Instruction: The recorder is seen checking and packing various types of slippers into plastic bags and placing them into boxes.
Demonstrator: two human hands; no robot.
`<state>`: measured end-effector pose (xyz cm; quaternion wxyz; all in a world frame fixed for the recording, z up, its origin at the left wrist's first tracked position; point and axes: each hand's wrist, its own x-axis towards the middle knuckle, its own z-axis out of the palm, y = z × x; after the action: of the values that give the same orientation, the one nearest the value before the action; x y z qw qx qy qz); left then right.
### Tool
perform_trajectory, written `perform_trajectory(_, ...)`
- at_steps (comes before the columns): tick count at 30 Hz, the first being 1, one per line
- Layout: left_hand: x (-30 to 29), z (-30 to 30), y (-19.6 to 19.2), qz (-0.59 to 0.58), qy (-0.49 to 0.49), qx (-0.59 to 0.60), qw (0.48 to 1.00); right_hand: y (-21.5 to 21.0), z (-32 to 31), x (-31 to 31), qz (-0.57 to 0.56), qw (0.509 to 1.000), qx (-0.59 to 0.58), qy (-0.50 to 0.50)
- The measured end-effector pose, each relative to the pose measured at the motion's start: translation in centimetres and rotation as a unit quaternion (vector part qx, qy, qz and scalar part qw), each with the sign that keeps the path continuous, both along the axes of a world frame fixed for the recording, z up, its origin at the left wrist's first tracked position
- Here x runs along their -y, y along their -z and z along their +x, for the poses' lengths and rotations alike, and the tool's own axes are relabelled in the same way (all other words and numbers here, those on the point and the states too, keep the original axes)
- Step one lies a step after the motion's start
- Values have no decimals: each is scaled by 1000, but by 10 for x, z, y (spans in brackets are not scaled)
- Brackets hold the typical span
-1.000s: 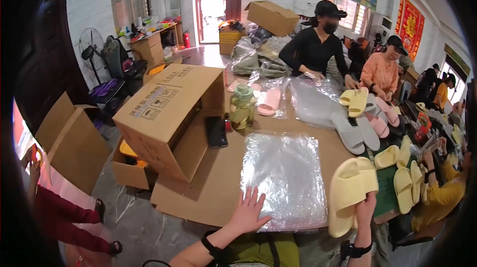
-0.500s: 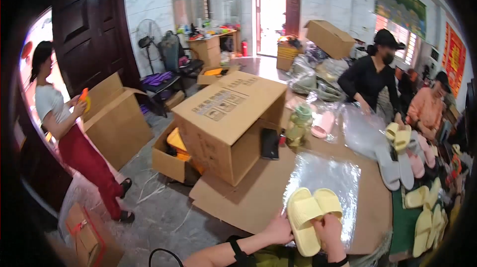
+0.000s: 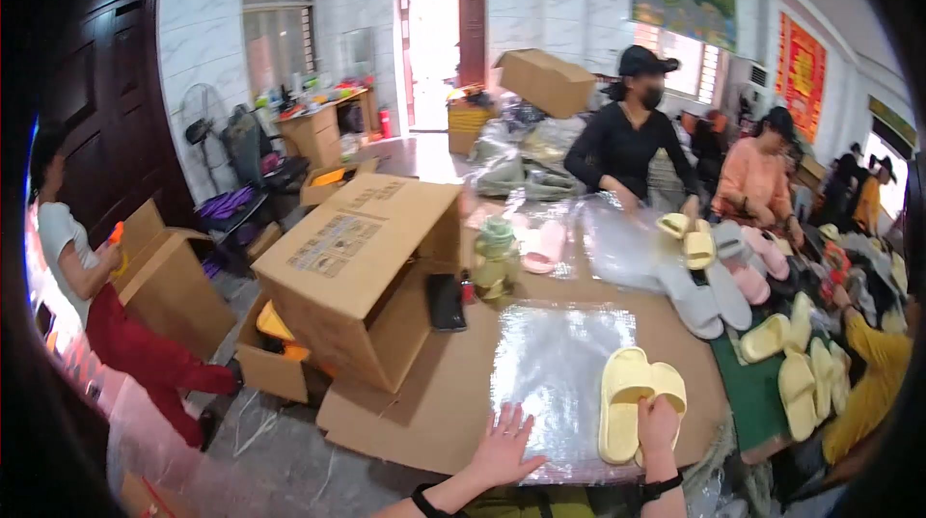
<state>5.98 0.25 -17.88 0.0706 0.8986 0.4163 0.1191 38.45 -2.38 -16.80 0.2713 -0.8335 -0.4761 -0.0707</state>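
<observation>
Cardboard point(image 3: 415, 426) lies under flat clear bags point(image 3: 559, 373), the left hand point(image 3: 502, 452) spread on their near-left corner. Yellow slippers point(image 3: 622, 414), pinched by the right hand point(image 3: 658, 427) at the bags' right edge, are already paired — but outside any bag.

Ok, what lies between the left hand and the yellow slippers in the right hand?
In the head view, only a glossy stretch of the clear plastic bags lies between the left hand and the yellow slippers gripped in the right hand.
</observation>
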Motion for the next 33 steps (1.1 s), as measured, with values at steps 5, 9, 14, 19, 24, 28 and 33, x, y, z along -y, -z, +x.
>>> perform_trajectory(5, 0, -1, 6, 15, 10, 29, 999, -53, -30, 19, 56, 991, -121, 0)
perform_trajectory(9, 3, -1, 7, 28, 10, 46, 998, -64, -83, 27, 46, 984, -149, -82)
perform_trajectory(14, 1, 3, 0, 34, 5, -39, 999, -36, -102, 22, -94, 974, -103, -177)
perform_trajectory(19, 3, 1, 1, 33, 3, 16, 999, -9, -63, 19, -77, 989, -52, -117)
perform_trajectory(24, 1, -1, 6, 37, 12, 58, 998, 3, 8, 32, -17, 999, -35, 21)
perform_trajectory(28, 1, -1, 3, 36, 14, 43, 998, -10, 23, 45, -3, 997, -56, 59)
perform_trajectory(33, 5, -2, 3, 43, 14, 44, 998, -54, -46, 55, 92, 987, -110, -75)
